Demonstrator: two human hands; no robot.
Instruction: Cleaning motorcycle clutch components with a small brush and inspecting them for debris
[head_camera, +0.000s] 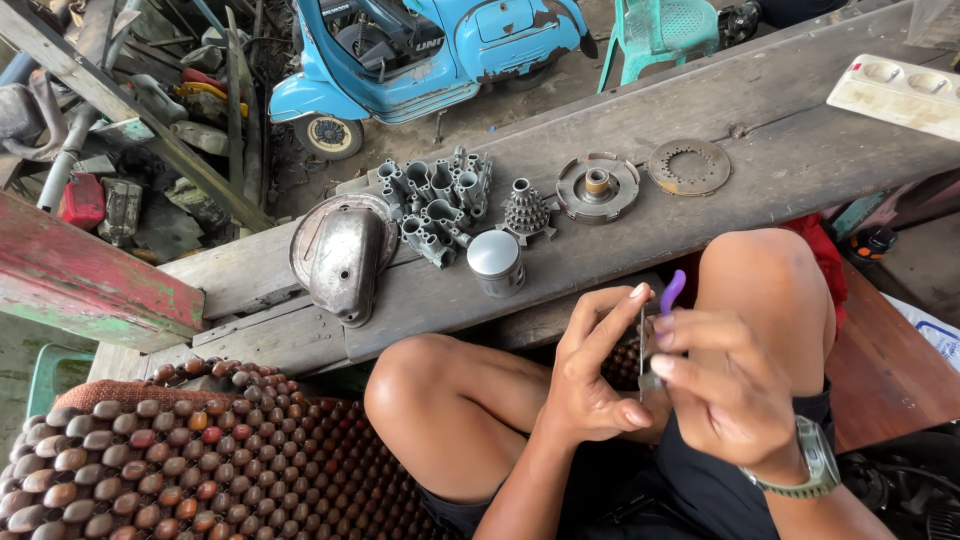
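Head view: the left hand (590, 370) and the right hand (725, 385) meet above the person's lap, at about five o'clock in the frame; both are pinched shut on a thin metal blade (642, 345) held upright between them; a purple handle (672, 291) sticks up at the blade's one o'clock, by the right fingertips; a watch (815, 462) sits on the right wrist; on the wooden bench (800, 150), at twelve o'clock from the hands, lie a piston (495, 262), a gear cluster (527, 212), a round clutch plate (598, 186) and a metal cover (343, 262); a blue scooter (420, 50) stands beyond.
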